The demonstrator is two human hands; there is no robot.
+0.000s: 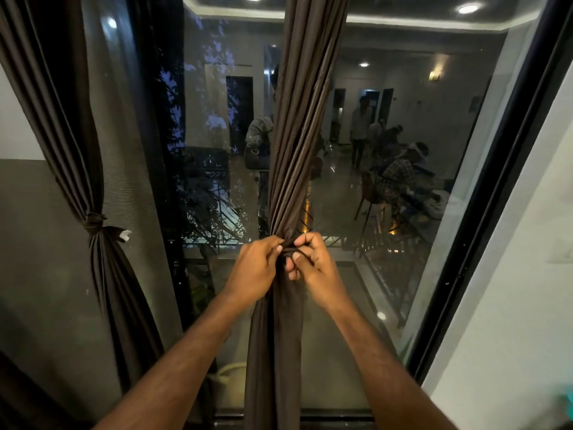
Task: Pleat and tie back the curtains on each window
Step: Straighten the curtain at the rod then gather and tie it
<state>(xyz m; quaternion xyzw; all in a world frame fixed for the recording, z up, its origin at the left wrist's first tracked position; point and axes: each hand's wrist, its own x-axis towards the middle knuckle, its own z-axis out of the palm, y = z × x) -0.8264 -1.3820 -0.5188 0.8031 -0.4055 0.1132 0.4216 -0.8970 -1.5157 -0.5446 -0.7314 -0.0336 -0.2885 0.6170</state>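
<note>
- The curtain [294, 135] hangs gathered in tight pleats down the middle of the view, from 12 o'clock to 6 o'clock, in front of the window [387, 243].
- A thin dark tie [293, 249] wraps the curtain at its narrowest point, just below centre.
- The left hand [255, 268] sits at the 9 o'clock side of the tie, its grip closed, fingertips pinching the tie.
- The right hand [313, 263] sits at the 3 o'clock side, its grip also closed, fingers curled round a loop of the tie.
- Both hands touch the curtain and nearly meet at the tie.
- A second curtain [77, 135] hangs at 9 o'clock, already knotted at its waist, well apart from the hands.
- The glass reflects a lit room with people.
</note>
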